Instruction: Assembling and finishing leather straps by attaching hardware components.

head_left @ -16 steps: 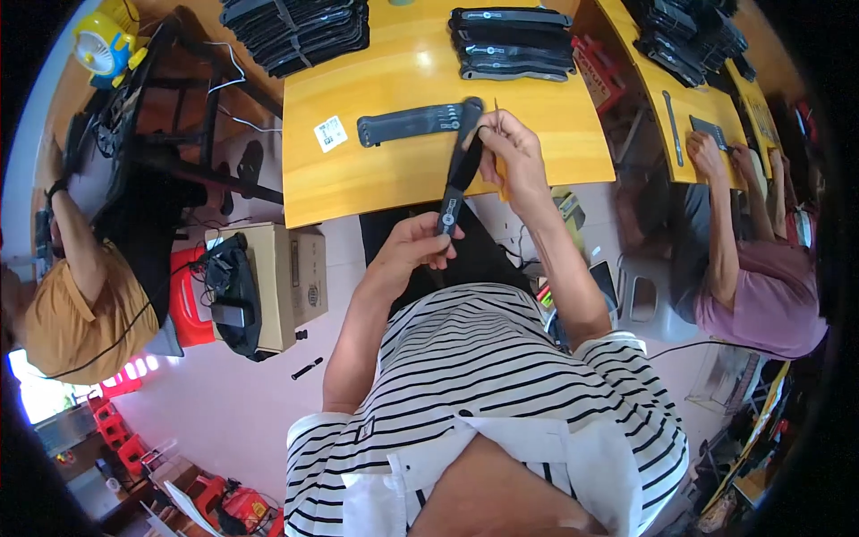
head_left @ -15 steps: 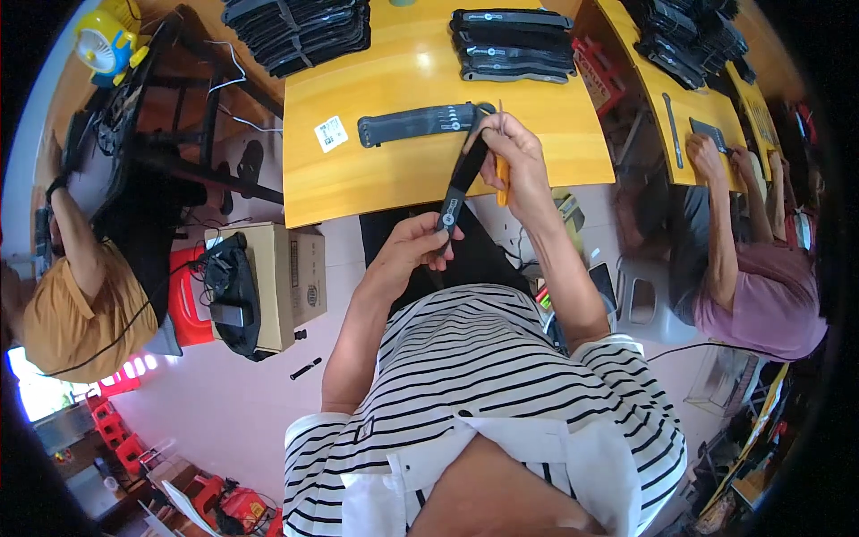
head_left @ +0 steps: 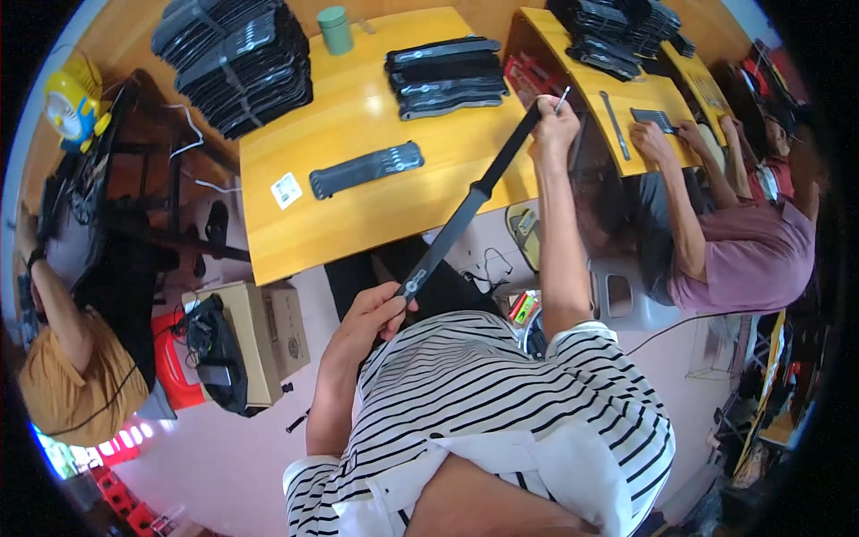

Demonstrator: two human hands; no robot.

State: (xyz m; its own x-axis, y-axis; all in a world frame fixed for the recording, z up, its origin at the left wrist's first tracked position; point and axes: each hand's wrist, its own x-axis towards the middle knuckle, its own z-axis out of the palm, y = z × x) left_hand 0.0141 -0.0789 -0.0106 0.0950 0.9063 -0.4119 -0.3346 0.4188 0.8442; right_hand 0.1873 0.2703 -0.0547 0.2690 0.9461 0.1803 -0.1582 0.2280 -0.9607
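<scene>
My left hand [head_left: 374, 313] grips the near end of a long black flat strip [head_left: 470, 206], low and close to my striped shirt. The strip slants up and to the right over the edge of the yellow table [head_left: 358, 215]. My right hand [head_left: 553, 125] holds the strip's far end and also pinches a thin metal tool [head_left: 563, 98] that points upward. Another flat black piece [head_left: 367, 169] lies alone on the table in front of me.
Stacks of black pieces [head_left: 237, 63] [head_left: 443, 76] and a green cup [head_left: 336, 29] stand at the table's back. A cardboard box [head_left: 268, 336] sits on the floor at left. One person [head_left: 63, 358] sits left, another [head_left: 743, 251] works at the right table [head_left: 626, 89].
The view has shifted. My right hand has carried the strip's far end out to the right, and my left hand has drawn back toward my body, so the strip now stretches long.
</scene>
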